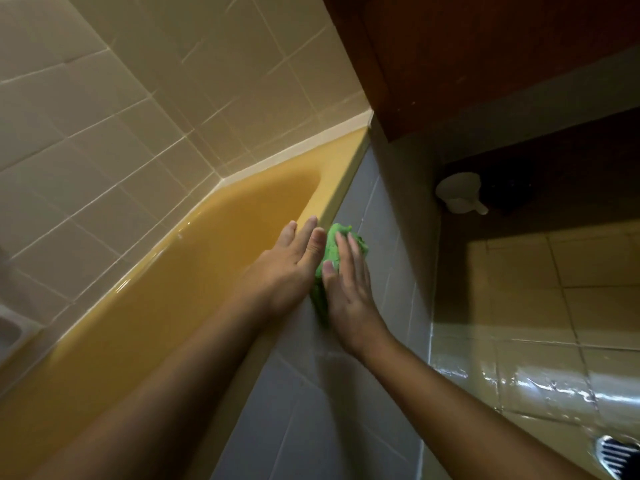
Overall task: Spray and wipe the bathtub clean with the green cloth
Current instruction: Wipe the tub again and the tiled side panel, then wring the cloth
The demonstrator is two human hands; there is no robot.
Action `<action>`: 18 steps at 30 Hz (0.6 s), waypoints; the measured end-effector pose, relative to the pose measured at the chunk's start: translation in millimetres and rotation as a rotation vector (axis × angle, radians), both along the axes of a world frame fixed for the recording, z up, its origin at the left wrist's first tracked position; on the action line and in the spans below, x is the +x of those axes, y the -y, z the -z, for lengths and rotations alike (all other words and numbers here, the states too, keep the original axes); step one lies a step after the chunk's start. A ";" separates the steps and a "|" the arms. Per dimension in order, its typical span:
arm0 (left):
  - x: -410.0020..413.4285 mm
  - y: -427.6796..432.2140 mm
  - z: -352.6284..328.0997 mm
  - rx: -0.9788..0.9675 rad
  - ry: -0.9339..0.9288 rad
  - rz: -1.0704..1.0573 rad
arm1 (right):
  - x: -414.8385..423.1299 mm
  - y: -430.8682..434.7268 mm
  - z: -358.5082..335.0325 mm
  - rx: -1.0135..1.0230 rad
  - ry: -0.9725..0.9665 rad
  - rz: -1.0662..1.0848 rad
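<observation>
The left hand (291,261) lies flat, fingers straight and close together, on the near rim of the mustard-yellow glossy bathtub (341,157) and holds nothing. Just beside it, the right hand (349,289) presses its straight, slightly spread fingers onto a bunched bright-green cloth (331,242). The cloth sits against the top of the grey tiled panel (311,410) that forms the tub's outer side, right below the rim. Both bare forearms reach in from the lower edge of the view.

Behind the tub, pale beige square wall tiles (138,98) rise from a white sealing strip along its far edge. Past the tub's end hangs a dark reddish-brown wooden cabinet (485,57), with a white plastic scoop (460,195) in the shadow beneath it. Beside the tub's outer side, glossy beige floor tiles (536,341) shine wetly, and a metal drain grate (620,455) is set in them.
</observation>
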State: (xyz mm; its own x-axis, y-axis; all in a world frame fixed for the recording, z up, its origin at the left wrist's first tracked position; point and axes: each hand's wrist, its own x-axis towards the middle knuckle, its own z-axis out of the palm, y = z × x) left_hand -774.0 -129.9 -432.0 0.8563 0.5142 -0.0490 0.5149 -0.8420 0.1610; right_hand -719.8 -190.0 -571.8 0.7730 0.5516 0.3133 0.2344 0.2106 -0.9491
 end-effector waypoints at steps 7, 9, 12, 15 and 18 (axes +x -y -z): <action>20.3 -6.6 -3.8 -0.046 0.023 0.019 | 24.7 2.1 -7.7 0.049 0.169 -0.041; 27.5 -10.4 -5.8 -0.064 0.022 0.023 | 31.6 -3.5 -7.7 0.046 0.189 -0.010; 41.9 -18.0 -6.9 -0.080 0.005 0.037 | 50.4 -14.8 -2.6 0.049 0.155 0.053; 58.2 -28.2 -7.1 -0.086 -0.001 0.052 | 74.7 -27.7 3.3 0.022 0.032 0.071; 74.9 -31.8 -8.3 -0.094 -0.009 0.051 | 96.1 -33.6 31.0 -0.018 -0.118 0.070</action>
